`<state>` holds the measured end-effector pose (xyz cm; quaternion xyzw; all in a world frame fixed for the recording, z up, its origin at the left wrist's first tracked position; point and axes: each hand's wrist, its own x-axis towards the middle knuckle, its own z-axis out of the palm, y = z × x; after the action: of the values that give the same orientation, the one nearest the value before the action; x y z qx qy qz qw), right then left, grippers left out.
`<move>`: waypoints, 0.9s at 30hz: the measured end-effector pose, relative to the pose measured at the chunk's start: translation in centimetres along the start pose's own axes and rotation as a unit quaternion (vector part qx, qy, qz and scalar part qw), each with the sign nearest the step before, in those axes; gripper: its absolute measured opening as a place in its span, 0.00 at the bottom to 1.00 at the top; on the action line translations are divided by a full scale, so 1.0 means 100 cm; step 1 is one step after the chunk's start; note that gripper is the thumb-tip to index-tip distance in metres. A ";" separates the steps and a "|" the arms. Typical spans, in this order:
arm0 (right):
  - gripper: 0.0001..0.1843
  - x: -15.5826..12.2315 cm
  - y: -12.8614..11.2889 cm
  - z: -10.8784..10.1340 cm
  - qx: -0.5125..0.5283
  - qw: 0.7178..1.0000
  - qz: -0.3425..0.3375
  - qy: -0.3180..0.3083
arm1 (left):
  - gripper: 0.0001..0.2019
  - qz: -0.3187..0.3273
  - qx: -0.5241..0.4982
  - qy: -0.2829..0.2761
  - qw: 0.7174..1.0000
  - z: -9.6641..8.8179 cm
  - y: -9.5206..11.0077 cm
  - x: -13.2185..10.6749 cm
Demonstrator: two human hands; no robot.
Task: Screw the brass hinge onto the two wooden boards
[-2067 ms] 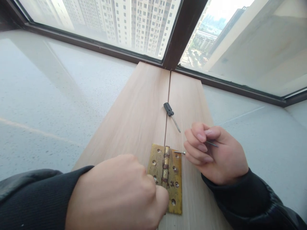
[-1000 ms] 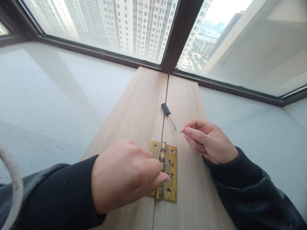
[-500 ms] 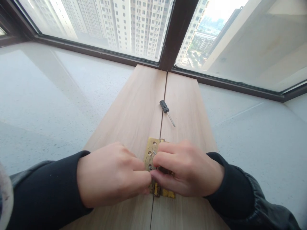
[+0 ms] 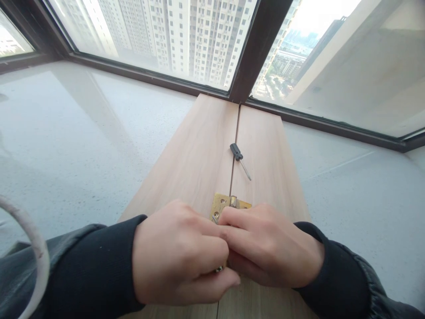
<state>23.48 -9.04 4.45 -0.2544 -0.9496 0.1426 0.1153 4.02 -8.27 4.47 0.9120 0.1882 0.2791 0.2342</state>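
A brass-coloured butt hinge lies opened flat across the seam between two wooden boards, mostly covered by my hands. My left hand is closed over its lower left part. A cross-head screw shows between the thumb and the curled index finger; whether it sits in a hole is hidden. My right hand is closed over the right leaf, fingertips against the left hand's fingers. Another screw sticks out by its fingertips. Beyond the hinge, a screwdriver with a dark handle rests across the seam.
The pale wooden boards run up to the dark window frame. On either side extends a white speckled sill. A pale curved tube-like thing hangs at the lower left, close to my left sleeve.
My left hand has moved right and down over the hinge, its thumb now lower and touching or nearly touching my right hand. The whole view has shifted slightly.
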 end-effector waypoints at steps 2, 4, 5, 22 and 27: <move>0.19 0.000 0.001 0.000 -0.006 1.000 0.005 0.008 | 0.13 -0.086 -0.125 0.003 0.988 -0.006 -0.002 -0.001; 0.19 0.001 0.002 0.002 -0.024 0.999 0.019 0.018 | 0.13 -0.196 -0.242 0.034 0.950 -0.012 -0.010 0.000; 0.20 0.002 0.003 0.003 -0.036 0.999 0.027 0.021 | 0.14 -0.250 -0.295 0.056 0.921 -0.015 -0.016 0.001; 0.15 0.019 -0.006 -0.016 -0.120 0.986 0.062 -0.100 | 0.16 -0.431 -0.421 0.116 0.790 -0.030 -0.094 0.067; 0.10 0.021 -0.012 -0.022 -0.080 0.985 0.034 -0.148 | 0.19 -0.298 -0.078 0.222 0.925 -0.036 -0.123 0.058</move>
<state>21.83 -8.50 7.17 -0.2705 -0.9554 0.1065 -0.0523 3.70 5.68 3.02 0.7071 0.4766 0.4058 0.3290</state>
